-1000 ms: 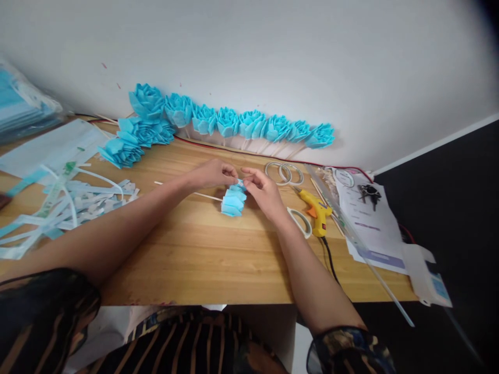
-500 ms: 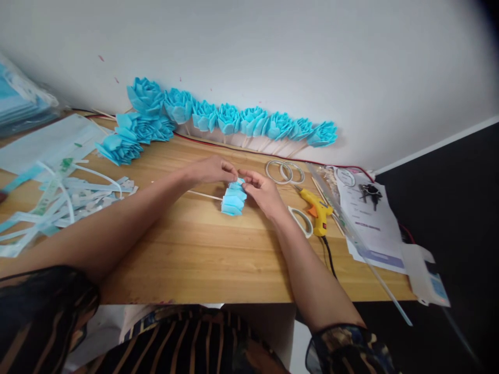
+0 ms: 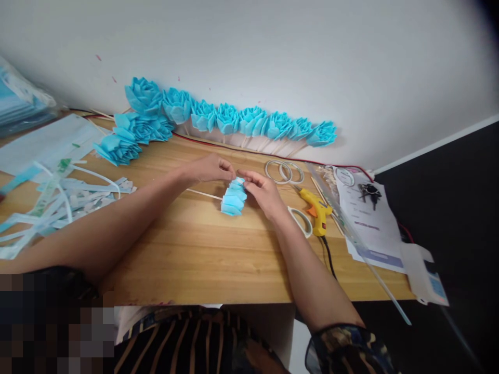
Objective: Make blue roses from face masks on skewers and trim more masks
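Observation:
A light-blue strip of overlapping folded petals (image 3: 233,200) lies on the wooden table (image 3: 187,259) between my hands. My left hand (image 3: 210,169) is closed in a pinch at the strip's far end. Thumb and fingers of my right hand (image 3: 262,191) grip the same end from the right side. A small pale patch shows there; I cannot make out what it is. To the left, a thin wooden stick (image 3: 205,194) points at the strip's near part, its tip close to or touching it.
Several finished blue flowers (image 3: 253,120) on sticks lean along the wall. Cut scraps (image 3: 83,195) lie at left. At right are tape rings (image 3: 291,173), a yellow glue gun (image 3: 317,209) with a cord, a long clear strip (image 3: 374,270) over the table edge, papers and keys (image 3: 370,192).
Both hands stay at the strip's far end with barely any finger movement. The whole view has shifted very slightly.

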Demonstrator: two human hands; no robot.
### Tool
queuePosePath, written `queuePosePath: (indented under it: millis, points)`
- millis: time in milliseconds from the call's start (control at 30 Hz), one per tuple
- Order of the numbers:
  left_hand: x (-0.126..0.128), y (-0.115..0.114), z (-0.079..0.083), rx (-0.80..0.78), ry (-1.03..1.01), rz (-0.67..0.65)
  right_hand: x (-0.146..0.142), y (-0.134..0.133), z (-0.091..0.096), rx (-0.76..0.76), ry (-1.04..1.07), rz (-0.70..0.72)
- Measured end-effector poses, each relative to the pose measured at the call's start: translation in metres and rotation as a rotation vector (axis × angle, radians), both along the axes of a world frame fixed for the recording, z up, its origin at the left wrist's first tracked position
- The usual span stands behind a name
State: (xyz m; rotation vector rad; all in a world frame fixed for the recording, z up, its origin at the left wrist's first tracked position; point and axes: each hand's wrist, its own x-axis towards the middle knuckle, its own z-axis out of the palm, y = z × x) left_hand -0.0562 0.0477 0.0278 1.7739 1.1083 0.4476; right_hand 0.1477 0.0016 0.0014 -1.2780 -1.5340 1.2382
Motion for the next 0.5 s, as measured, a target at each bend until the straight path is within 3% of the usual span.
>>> queuePosePath:
  millis: [133, 500]
  points:
    - [0.001, 0.001, -0.006, 0.023, -0.033, -0.007, -0.002, -0.001, 0.004, -0.010, 0.039, 0.000]
    - [-0.001, 0.007, -0.013, 0.045, -0.058, -0.010, -0.001, 0.007, -0.009, -0.041, 0.086, 0.032]
